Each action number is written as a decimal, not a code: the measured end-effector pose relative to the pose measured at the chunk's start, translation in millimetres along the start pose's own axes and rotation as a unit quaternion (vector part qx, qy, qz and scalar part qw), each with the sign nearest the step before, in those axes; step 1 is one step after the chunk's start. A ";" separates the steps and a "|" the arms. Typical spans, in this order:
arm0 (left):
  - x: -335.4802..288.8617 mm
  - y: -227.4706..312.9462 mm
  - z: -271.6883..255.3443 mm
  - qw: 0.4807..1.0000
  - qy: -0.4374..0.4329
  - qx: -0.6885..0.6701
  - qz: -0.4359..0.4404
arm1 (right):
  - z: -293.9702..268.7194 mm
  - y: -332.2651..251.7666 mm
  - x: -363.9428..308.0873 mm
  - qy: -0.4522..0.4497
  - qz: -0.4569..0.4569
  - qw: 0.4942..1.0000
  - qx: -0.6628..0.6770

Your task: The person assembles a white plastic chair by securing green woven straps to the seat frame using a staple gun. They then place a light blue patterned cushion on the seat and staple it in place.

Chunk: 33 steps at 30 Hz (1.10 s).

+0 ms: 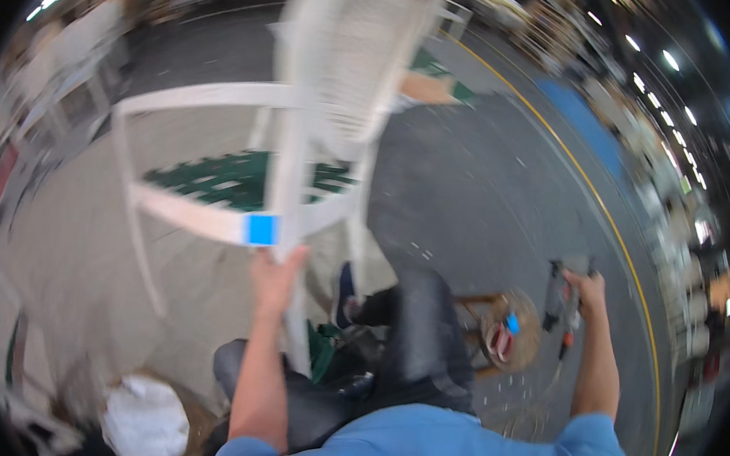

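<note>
A white chair (288,166) with a rounded cane-look back stands in front of me, tilted in the view. Dark green webbing strips (223,181) cross its seat frame. A bright blue square (261,229) sits on the frame near the corner. Just below that square, my left hand (277,279) is closed round the chair's leg. Out to the right, away from the chair, my right hand (587,290) grips a staple gun (562,299) with a hose trailing down from its end. Motion blur softens the chair and the tool.
By my right knee stands a small round wooden stool (529,327) with pink-handled scissors (500,346) and a small blue item on it. A white bundle (146,419) lies at lower left. More pale chair frames (68,76) stand at far left. A yellow line (591,190) crosses the grey floor.
</note>
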<state>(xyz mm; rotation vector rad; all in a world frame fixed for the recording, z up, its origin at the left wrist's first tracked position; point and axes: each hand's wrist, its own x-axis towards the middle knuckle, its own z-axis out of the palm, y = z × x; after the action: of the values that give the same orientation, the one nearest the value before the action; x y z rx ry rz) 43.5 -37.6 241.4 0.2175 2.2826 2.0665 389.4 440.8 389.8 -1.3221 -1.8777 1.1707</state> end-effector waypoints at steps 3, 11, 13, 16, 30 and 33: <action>7.2 -17.6 -19.3 0.998 0.000 -0.011 -0.062 | -32.0 47.5 24.6 0.031 0.104 0.994 -0.018; 4.5 -6.5 -7.6 0.996 -0.014 -0.082 -0.022 | -57.8 179.7 38.7 0.022 0.298 0.949 0.105; 1.6 4.8 -12.0 0.998 0.002 -0.064 -0.012 | -37.2 207.8 43.1 0.001 0.329 0.932 0.150; 2.8 -3.4 -17.3 0.996 0.025 -0.080 -0.028 | -51.5 229.9 52.3 -0.107 0.316 0.908 0.253; 3.4 5.6 -21.7 0.996 0.001 -0.089 -0.012 | -28.4 229.9 40.6 0.038 0.336 0.935 -0.109; 1.2 5.7 -24.0 0.997 0.000 -0.081 -0.017 | -24.8 203.7 40.2 0.004 0.348 0.898 -0.271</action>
<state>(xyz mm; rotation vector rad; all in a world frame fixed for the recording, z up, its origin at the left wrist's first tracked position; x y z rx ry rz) 39.4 -60.5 249.6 0.1683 2.0896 2.2194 486.2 513.9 219.5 -2.4463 -1.8406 0.9529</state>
